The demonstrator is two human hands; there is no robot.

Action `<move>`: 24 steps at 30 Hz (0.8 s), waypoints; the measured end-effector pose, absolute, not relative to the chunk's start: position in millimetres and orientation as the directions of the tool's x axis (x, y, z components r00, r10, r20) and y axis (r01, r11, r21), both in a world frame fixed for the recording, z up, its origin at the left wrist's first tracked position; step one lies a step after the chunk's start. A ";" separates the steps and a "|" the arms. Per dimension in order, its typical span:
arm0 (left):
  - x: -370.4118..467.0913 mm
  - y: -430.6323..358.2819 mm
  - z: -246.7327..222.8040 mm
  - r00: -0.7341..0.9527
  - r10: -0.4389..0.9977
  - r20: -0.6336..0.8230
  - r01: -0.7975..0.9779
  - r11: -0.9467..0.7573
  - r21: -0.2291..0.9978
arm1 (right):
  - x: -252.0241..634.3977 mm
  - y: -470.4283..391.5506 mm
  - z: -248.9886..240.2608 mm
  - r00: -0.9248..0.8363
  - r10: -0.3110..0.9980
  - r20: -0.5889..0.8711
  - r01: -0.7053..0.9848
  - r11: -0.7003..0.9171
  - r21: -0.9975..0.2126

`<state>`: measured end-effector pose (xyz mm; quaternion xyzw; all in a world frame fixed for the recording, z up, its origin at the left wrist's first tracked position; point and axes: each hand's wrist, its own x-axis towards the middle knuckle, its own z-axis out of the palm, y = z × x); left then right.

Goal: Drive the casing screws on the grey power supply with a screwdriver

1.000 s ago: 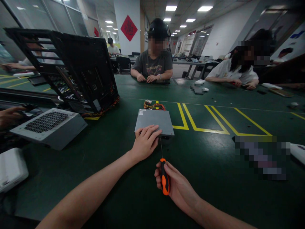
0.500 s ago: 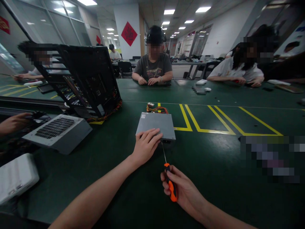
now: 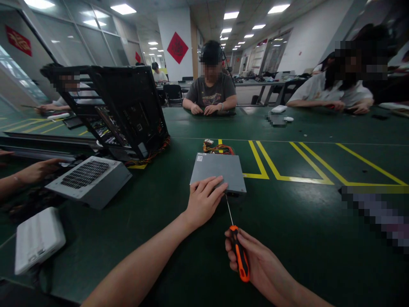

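Observation:
A grey power supply unit (image 3: 219, 166) lies flat on the green table, its bundle of coloured cables (image 3: 220, 149) behind it. My left hand (image 3: 206, 198) rests on its top near the front edge, palm down with fingers stretched out. In my right hand (image 3: 247, 251) is an orange and black screwdriver (image 3: 242, 260), gripped by the handle. The thin shaft points away from me, and its tip is at the unit's near side, just beside my left fingertips. Whether the tip sits in a screw is too small to see.
To the left lies another power supply with a fan grille (image 3: 87, 172), near another person's hand (image 3: 40, 170). Behind it stands a black computer case (image 3: 128, 106). A white box-shaped device (image 3: 40, 241) sits at the near left. Yellow tape lines (image 3: 303, 180) mark the table; people sit opposite.
The whole view has shifted, so everything appears a little further right and lower. My left hand stays on the power supply, and the screwdriver tip remains at its near side.

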<state>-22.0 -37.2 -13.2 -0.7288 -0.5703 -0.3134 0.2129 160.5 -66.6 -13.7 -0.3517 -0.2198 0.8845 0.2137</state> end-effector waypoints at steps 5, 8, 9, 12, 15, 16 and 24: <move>-22.8 -34.6 -15.6 0.147 0.699 0.700 0.966 -0.253 0.050 | 158.1 -64.6 -16.2 -0.656 0.548 -0.518 -0.259 -0.809 -0.527; -23.6 -33.7 -16.4 0.151 0.703 0.695 0.967 -0.251 0.043 | 156.8 -64.9 -12.2 -0.623 0.564 -0.541 -0.254 -0.801 -0.542; -23.9 -33.5 -16.6 0.153 0.704 0.694 0.967 -0.251 0.040 | 156.7 -65.1 -10.8 -0.613 0.569 -0.549 -0.247 -0.798 -0.550; -24.7 -33.4 -16.8 0.162 0.709 0.686 0.966 -0.257 0.038 | 157.2 -65.6 -8.5 -0.598 0.575 -0.558 -0.236 -0.792 -0.563; -24.5 -33.5 -16.3 0.161 0.718 0.677 0.964 -0.263 0.050 | 158.7 -65.2 -8.9 -0.617 0.555 -0.558 -0.223 -0.803 -0.552; -24.3 -33.6 -16.0 0.161 0.720 0.675 0.963 -0.264 0.052 | 159.2 -64.8 -9.1 -0.630 0.544 -0.554 -0.218 -0.809 -0.547; -22.7 -33.4 -15.4 0.157 0.717 0.679 0.961 -0.270 0.064 | 160.8 -62.6 -8.9 -0.695 0.490 -0.526 -0.202 -0.836 -0.511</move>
